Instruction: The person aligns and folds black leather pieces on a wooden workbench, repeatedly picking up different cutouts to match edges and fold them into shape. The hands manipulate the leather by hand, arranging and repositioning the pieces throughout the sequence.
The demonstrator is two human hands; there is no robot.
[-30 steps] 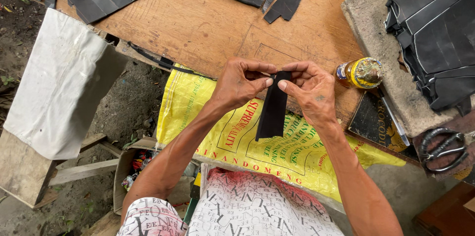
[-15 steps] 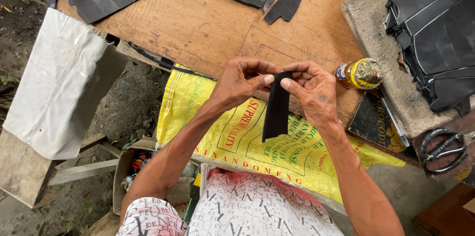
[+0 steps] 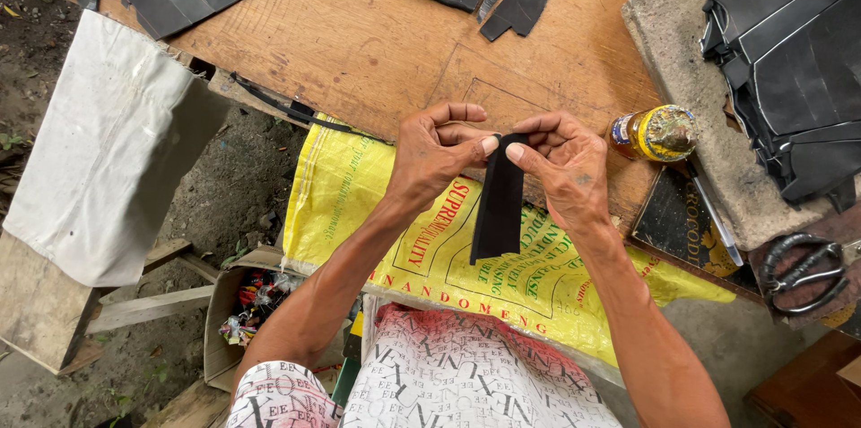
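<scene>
Both hands, left hand (image 3: 439, 154) and right hand (image 3: 565, 163), pinch the top of a black strip (image 3: 498, 204) hanging above the yellow sack (image 3: 359, 204) on the worktop (image 3: 359, 42), possibly folding it; keep edges aligned, grip even.

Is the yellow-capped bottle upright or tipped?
Tipped: the bottle lies on its side on the wooden board, cap toward the grey slab.

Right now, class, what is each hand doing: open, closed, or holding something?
Left hand: closed, pinching the top of the black strip.
Right hand: closed, pinching the same strip's top from the other side.
</scene>
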